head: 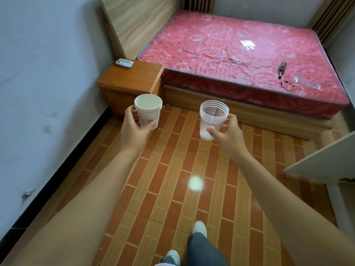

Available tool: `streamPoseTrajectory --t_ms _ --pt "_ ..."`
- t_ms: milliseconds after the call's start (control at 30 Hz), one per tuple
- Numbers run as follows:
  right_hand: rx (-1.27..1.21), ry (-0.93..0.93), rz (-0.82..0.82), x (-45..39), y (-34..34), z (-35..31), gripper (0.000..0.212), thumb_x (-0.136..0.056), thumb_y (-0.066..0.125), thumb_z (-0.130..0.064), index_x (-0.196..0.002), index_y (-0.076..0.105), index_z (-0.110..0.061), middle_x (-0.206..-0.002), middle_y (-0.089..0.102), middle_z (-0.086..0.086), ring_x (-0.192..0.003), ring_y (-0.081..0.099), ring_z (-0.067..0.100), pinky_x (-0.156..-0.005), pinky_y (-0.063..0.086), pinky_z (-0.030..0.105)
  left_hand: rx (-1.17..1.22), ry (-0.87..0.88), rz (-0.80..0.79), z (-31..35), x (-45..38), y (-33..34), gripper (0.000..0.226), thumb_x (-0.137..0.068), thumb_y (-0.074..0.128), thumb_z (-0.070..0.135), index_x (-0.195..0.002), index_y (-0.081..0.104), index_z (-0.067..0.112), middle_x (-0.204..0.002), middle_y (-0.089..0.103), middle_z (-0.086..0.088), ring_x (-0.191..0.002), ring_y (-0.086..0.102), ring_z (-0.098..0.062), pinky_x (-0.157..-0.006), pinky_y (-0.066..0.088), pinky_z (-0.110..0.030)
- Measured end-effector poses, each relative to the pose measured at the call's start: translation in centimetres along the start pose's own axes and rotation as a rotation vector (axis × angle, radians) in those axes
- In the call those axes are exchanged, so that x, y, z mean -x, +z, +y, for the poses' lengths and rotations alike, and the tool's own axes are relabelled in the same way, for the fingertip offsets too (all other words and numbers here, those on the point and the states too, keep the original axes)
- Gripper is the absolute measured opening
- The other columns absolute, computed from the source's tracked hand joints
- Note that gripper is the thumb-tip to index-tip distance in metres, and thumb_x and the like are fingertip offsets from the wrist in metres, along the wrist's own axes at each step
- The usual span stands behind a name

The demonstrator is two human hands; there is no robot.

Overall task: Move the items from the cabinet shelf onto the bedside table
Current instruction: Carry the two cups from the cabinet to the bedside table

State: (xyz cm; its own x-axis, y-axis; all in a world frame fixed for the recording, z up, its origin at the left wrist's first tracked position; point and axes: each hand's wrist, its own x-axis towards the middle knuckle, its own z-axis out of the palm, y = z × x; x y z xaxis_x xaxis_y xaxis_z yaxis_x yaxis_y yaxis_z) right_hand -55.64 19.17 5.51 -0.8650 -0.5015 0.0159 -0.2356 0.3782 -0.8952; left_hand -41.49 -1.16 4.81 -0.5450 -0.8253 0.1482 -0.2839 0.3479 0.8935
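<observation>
Both arms are reaching forward across the middle of the frame, each of the hands carrying a cup above the brick-patterned floor [167, 169]. The left hand [135, 129], left of centre, is grasping a white paper cup [148, 110], fingers wrapping round its lower wall and the thumb pressing on the near side; the cup is standing upright with its open mouth facing up. The right hand [227, 132], right of centre, is grasping a stack of clear plastic cups [212, 121] in the same way, the thumb lying across the front and the fingers curling behind; several nested rims are showing at the top of the stack, which is also upright.

The bedside counter [132, 79], a brown wooden unit, is sitting in the upper left of the frame, beyond the paper cup, tucked between the pale wall and the bed. A white remote control [124, 62] is lying on its far left corner.

A red patterned mattress [240, 54] is filling the upper right, with a small dark metal object [282, 68] lying near its right edge. A pale cabinet door [326, 158] is jutting in at the right edge. At the bottom centre, the person's white shoes [199, 228] and grey trouser leg are showing.
</observation>
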Motion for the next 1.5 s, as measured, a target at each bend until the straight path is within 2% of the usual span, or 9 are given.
streamPoseTrajectory --t_ms 100,233,367,467,767,933,1167,1300,1500 --pt "0.002 0.005 -0.002 -2.5 0.1 0.5 0.058 -0.082 0.068 -0.026 -0.129 0.035 -0.015 -0.115 0.054 -0.004 -0.102 0.054 0.011 -0.077 0.046 0.021 -0.001 -0.005 0.013 -0.2 -2.1 1.3 0.064 -0.078 0.072 0.02 -0.132 0.037 0.014 -0.126 0.05 0.0 -0.105 0.045 -0.006 -0.076 0.036 -0.01" --pt "-0.016 0.0 -0.016 -7.2 -0.2 0.9 0.056 -0.082 0.068 -0.024 -0.127 0.036 -0.016 -0.114 0.053 -0.006 -0.1 0.054 0.01 -0.068 0.042 0.013 -0.007 -0.011 0.026 -0.2 -5.9 3.6 0.067 -0.078 0.073 0.019 -0.134 0.037 0.015 -0.124 0.047 0.008 -0.108 0.045 -0.007 -0.077 0.036 -0.005" --pt "-0.044 -0.003 -0.027 -13.4 -0.9 1.5 0.057 -0.081 0.069 -0.023 -0.126 0.036 -0.016 -0.117 0.053 -0.004 -0.104 0.053 0.01 -0.071 0.042 0.014 -0.028 -0.009 0.067 0.0 -11.0 6.9 0.067 -0.075 0.075 0.021 -0.133 0.04 0.015 -0.13 0.051 -0.002 -0.116 0.049 -0.015 -0.093 0.042 -0.026" --pt "-0.057 0.012 -0.033 -18.2 -1.6 1.7 0.055 -0.081 0.069 -0.022 -0.125 0.037 -0.016 -0.12 0.054 -0.001 -0.103 0.053 0.011 -0.07 0.041 0.012 -0.066 -0.017 0.082 1.0 -14.7 9.5 0.068 -0.075 0.075 0.021 -0.133 0.04 0.013 -0.132 0.049 -0.004 -0.118 0.047 -0.017 -0.091 0.039 -0.023" --pt "-0.037 0.01 -0.088 -29.1 -1.7 2.1 0.055 -0.081 0.068 -0.023 -0.125 0.037 -0.016 -0.122 0.056 0.002 -0.106 0.054 0.013 -0.08 0.043 0.023 -0.103 -0.07 0.125 2.4 -23.0 14.4 0.073 -0.077 0.074 0.022 -0.137 0.034 0.013 -0.138 0.044 -0.004 -0.124 0.042 -0.016 -0.093 0.034 -0.02" --pt "-0.028 0.0 -0.098 -34.9 -0.6 1.6 0.055 -0.08 0.069 -0.024 -0.124 0.037 -0.016 -0.121 0.057 0.002 -0.106 0.056 0.014 -0.08 0.044 0.025 -0.112 -0.077 0.134 2.3 -27.9 16.1 0.072 -0.077 0.074 0.022 -0.137 0.036 0.012 -0.136 0.046 -0.004 -0.117 0.042 -0.009 -0.089 0.034 -0.017" --pt "0.005 -0.012 -0.085 -44.6 2.5 0.3 0.053 -0.08 0.069 -0.022 -0.122 0.038 -0.013 -0.123 0.056 0.003 -0.104 0.052 0.011 -0.076 0.04 0.02 -0.094 -0.045 0.128 0.5 -38.0 18.6 0.072 -0.076 0.075 0.022 -0.135 0.037 0.01 -0.133 0.048 -0.006 -0.119 0.047 -0.018 -0.094 0.044 -0.028" --pt "0.016 -0.018 -0.087 -51.0 4.7 -1.1 0.056 -0.08 0.07 -0.022 -0.125 0.038 -0.012 -0.126 0.054 0.003 -0.106 0.051 0.011 -0.081 0.042 0.025 -0.082 -0.071 0.113 -0.1 -44.7 20.2 0.072 -0.078 0.073 0.024 -0.137 0.034 0.011 -0.135 0.047 -0.006 -0.121 0.047 -0.018 -0.089 0.042 -0.022" --pt "0.028 0.004 -0.089 -58.7 7.3 -1.7 0.055 -0.079 0.071 -0.024 -0.122 0.038 -0.014 -0.126 0.054 0.003 -0.114 0.053 0.017 -0.089 0.046 0.033 -0.045 -0.099 0.059 -0.5 -52.7 22.1 0.076 -0.08 0.071 0.027 -0.141 0.029 0.014 -0.141 0.042 -0.004 -0.127 0.042 -0.017 -0.096 0.041 -0.025"
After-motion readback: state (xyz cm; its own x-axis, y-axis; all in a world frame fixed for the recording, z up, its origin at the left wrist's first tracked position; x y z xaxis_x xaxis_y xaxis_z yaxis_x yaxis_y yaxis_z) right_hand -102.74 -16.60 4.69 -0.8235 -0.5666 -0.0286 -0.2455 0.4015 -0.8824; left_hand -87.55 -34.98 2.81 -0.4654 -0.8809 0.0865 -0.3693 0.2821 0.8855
